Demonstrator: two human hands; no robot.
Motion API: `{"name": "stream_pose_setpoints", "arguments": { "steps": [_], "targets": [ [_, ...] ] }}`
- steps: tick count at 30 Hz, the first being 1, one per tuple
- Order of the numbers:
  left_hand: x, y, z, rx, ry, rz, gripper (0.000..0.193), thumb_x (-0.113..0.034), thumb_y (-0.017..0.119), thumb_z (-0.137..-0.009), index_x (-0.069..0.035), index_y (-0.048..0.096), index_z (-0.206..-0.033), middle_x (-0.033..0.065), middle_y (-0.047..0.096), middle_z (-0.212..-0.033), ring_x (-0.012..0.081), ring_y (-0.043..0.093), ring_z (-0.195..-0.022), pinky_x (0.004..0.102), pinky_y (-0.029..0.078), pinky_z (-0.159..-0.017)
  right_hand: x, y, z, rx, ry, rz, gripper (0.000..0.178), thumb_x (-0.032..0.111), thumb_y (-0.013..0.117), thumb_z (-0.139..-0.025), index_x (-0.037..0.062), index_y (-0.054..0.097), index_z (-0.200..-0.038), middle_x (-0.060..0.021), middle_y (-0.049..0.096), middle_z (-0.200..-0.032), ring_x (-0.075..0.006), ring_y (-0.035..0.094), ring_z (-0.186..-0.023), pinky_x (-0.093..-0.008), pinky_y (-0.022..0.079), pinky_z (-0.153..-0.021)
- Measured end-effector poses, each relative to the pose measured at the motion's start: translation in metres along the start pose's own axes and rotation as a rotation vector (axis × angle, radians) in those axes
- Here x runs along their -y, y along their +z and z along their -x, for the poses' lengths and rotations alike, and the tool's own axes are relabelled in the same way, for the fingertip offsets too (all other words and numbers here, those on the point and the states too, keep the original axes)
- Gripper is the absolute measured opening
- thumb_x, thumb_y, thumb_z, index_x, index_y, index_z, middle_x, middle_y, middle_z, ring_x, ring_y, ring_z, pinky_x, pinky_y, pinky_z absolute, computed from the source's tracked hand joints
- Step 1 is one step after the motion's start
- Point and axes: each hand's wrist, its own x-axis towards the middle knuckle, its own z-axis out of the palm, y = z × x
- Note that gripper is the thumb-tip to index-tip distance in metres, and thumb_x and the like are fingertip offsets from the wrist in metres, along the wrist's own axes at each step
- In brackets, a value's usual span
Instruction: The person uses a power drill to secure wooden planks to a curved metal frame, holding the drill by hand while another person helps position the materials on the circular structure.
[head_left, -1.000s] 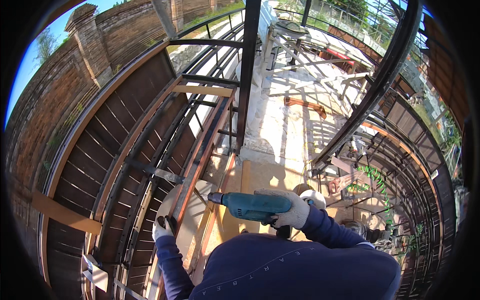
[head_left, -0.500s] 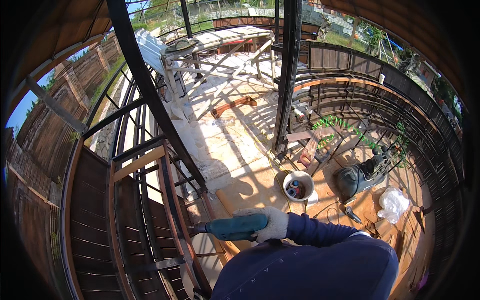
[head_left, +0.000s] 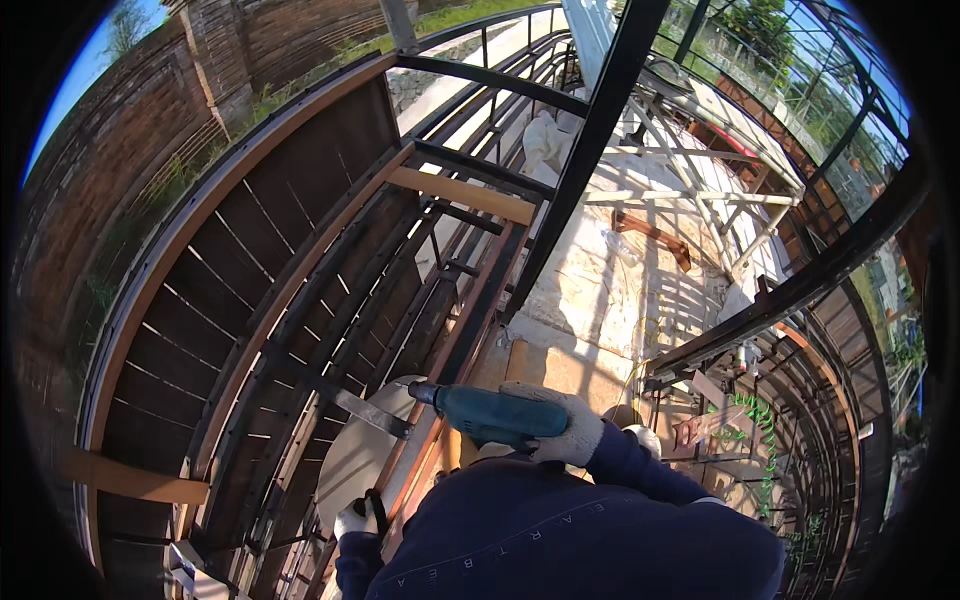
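My right hand (head_left: 572, 422), in a whitish work glove, is wrapped round a teal power drill (head_left: 492, 412). The drill lies level, its dark nose pointing left over the reddish-brown bench rail (head_left: 425, 450). Just below the nose, a flat metal crossbar (head_left: 370, 411) meets that rail. My left hand (head_left: 352, 518), also gloved, is low at the rail's near end. Its fingers are closed by a dark curved piece (head_left: 377, 510); how they grip it is partly hidden. A pale rounded panel (head_left: 350, 465) shows beneath the crossbar.
Curved black metal framing with brown slats (head_left: 215, 290) fills the left. A short wooden board (head_left: 460, 193) spans the frame ahead. A black post (head_left: 590, 150) rises beyond it. Farther off stand a pale trestle scaffold (head_left: 690, 160) and a green coiled hose (head_left: 755, 420).
My view has swung left and down toward the slatted bench frame. My left hand has come into sight. The drill stays in my right hand, its nose now over the rail by the crossbar.
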Motion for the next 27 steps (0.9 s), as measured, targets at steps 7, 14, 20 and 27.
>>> {"name": "stream_pose_setpoints", "arguments": {
  "steps": [7,14,20,27],
  "targets": [
    [0.008,0.024,0.020,-0.288,-0.234,-0.088,0.046,-0.055,0.064,-0.086,-0.011,0.076,-0.080,0.0137,0.074,-0.084,0.0342,0.070,-0.082,0.0462,0.051,-0.081,-0.013,-0.034,-0.090,0.264,0.082,0.206,0.082,0.007,0.076,-0.075,-0.0027,0.043,-0.149,-0.0180,0.061,-0.136,-0.0255,0.067,-0.113,-0.0371,0.056,-0.093],
    [-0.014,0.026,0.029,-0.489,-0.299,-0.076,0.046,-0.052,0.065,-0.087,-0.011,0.072,-0.069,0.0109,0.069,-0.070,0.0335,0.066,-0.076,0.0438,0.046,-0.079,0.037,-0.034,-0.159,0.600,0.157,0.379,0.092,0.011,0.084,-0.068,-0.0044,0.044,-0.149,-0.0151,0.060,-0.139,-0.0226,0.063,-0.122,-0.0361,0.051,-0.105],
    [-0.016,0.022,0.027,-0.395,-0.367,-0.048,0.050,-0.059,0.063,-0.086,-0.012,0.077,-0.074,0.0120,0.072,-0.075,0.0307,0.070,-0.081,0.0420,0.048,-0.083,0.062,-0.016,-0.186,0.723,0.312,0.646,0.097,0.006,0.083,-0.060,-0.0043,0.044,-0.148,-0.0155,0.061,-0.137,-0.0217,0.062,-0.123,-0.0381,0.049,-0.107],
    [-0.008,0.025,0.025,-0.342,-0.424,-0.010,0.056,-0.063,0.059,-0.087,-0.012,0.079,-0.078,0.0124,0.073,-0.077,0.0309,0.071,-0.083,0.0403,0.048,-0.086,0.073,0.026,-0.189,0.766,0.384,0.746,0.090,0.001,0.080,-0.060,-0.0043,0.048,-0.143,-0.0151,0.066,-0.123,-0.0206,0.070,-0.098,-0.0338,0.058,-0.084]
  ]
}}
